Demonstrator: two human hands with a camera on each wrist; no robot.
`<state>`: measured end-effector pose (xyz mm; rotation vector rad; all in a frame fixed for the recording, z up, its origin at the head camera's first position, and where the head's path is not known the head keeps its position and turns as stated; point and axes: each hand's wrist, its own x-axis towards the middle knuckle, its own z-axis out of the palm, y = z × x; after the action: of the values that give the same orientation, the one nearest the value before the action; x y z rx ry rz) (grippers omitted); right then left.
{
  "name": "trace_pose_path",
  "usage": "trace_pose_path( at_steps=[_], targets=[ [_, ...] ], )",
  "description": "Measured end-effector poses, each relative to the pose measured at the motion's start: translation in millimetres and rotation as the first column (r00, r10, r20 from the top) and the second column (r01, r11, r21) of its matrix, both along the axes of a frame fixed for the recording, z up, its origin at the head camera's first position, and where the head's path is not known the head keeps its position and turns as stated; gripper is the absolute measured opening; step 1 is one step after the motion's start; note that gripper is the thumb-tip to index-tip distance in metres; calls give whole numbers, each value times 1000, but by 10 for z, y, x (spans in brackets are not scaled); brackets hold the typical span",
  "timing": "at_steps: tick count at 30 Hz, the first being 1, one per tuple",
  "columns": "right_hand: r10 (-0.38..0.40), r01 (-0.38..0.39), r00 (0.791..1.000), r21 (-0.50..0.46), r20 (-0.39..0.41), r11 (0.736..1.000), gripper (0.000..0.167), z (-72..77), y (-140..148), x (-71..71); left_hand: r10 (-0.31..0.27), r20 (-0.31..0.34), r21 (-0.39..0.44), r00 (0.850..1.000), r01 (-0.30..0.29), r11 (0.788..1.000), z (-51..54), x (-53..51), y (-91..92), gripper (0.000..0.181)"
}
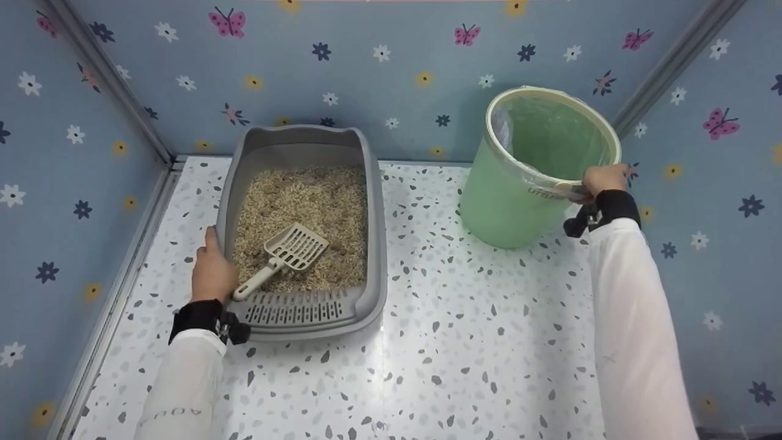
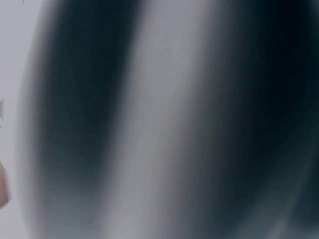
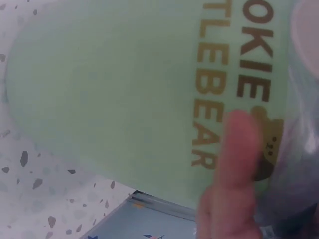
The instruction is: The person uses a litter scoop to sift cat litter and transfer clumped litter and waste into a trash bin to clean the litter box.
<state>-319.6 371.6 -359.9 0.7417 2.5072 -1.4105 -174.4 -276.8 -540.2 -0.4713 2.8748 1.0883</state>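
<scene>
One left hand (image 1: 214, 272) against one litter tray (image 1: 377, 244), grip unclear; one right hand (image 1: 603, 180) gripping one bin (image 1: 504, 195).

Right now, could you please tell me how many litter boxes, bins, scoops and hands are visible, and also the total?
Litter boxes: 1, the grey litter box
Bins: 1, the green bin
Scoops: 1, the beige scoop
Hands: 2, the left hand and the right hand
Total: 5
</scene>
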Motion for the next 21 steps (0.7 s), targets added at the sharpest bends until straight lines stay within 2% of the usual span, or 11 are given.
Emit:
trace_pose_path(
  at_steps=[2,6,12,18,21],
  targets=[
    [17,-17,1000,71,-5,997,81,-12,7,-6,0,-6,1,1000,0,1000,-8,-4,-5,81],
    [47,-45,999,83,-23,996,84,-33,2,4,0,-10,-3,1000,0,1000,-24,-4,-15,80],
    [22,-22,999,-8,-41,1000,81,-40,-26,57,0,-11,-7,1000,0,1000,-14,2,-3,80],
    [-10,3,998,-111,-58,994,85,-64,-54,126,-7,-13,-13,1000,7,1000,-6,-1,-8,82],
    [-25,19,998,-103,-60,994,85,-77,-69,147,-14,-6,-3,1000,14,1000,-16,-7,-20,84]
  ],
)
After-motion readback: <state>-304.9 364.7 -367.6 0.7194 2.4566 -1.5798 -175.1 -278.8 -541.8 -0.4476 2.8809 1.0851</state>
